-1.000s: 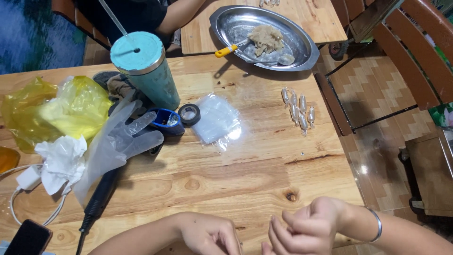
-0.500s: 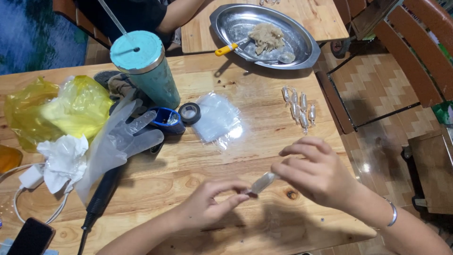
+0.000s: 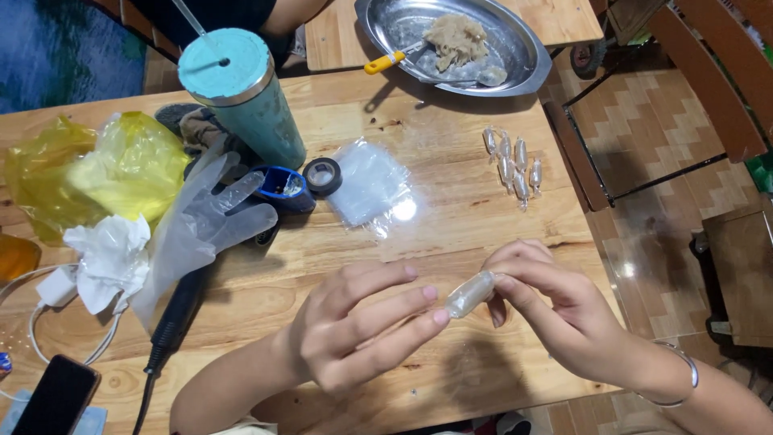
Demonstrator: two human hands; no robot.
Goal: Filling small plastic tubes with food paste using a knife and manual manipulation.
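The small wrapped candy (image 3: 470, 293), a short pale cylinder in clear film, is held above the near edge of the wooden table (image 3: 451, 173), between both hands. The right hand (image 3: 555, 318) pinches one end with thumb and forefinger closed on it, while the left hand (image 3: 362, 326) has its fingers stretched out almost straight, fingertips (image 3: 440, 316) touching the other end rather than gripping it. It looks light and a little soft, and the film is probably slick, so the twisted ends seem the surest places to take hold (a squeeze on the middle could well deform it). Well apart, near the far right edge, lies a cluster of finished wrapped candies (image 3: 510, 163), and a stack of clear wrapper sheets (image 3: 370, 184) sits just beside a roll of black tape (image 3: 322, 175). Farther left stand a teal tumbler (image 3: 245, 101), a clear plastic glove (image 3: 201, 229) and a yellow bag (image 3: 105, 173); a metal tray (image 3: 515, 60) holds a pale lump with a yellow-handled tool.
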